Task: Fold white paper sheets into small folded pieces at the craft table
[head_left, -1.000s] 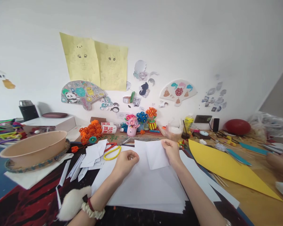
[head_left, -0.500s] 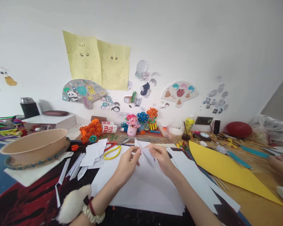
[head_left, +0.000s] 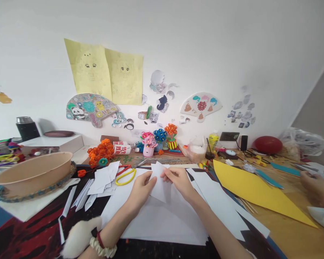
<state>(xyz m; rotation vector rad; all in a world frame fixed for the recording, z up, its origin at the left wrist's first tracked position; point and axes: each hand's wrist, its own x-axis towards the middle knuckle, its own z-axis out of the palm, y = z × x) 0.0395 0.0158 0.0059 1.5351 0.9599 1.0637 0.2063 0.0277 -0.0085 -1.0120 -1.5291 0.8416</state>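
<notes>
Both hands hold one small white piece of paper (head_left: 161, 189) above a stack of larger white sheets (head_left: 167, 225). My left hand (head_left: 142, 186) is closed on its left side, thumb on top. On the upper right side, my right hand (head_left: 178, 180) pinches the same piece between thumb and fingers. Left of my left hand lie scissors with yellow and red handles (head_left: 126, 177) and a pile of cut white paper pieces (head_left: 104, 178). Narrow folded paper strips (head_left: 82, 194) rest beside that pile.
At the left stands a beige basin (head_left: 32, 172). Orange pipe-cleaner flowers (head_left: 99, 153) and small flower pots (head_left: 148, 151) line the back. Yellow paper (head_left: 253, 194) lies to the right. Another person's hand (head_left: 317, 185) is at the far right with paper and scissors.
The small paper has turned so its flat face shows, and it hangs a bit lower. My right fingers have shifted along its edge. The whole view has moved slightly.
</notes>
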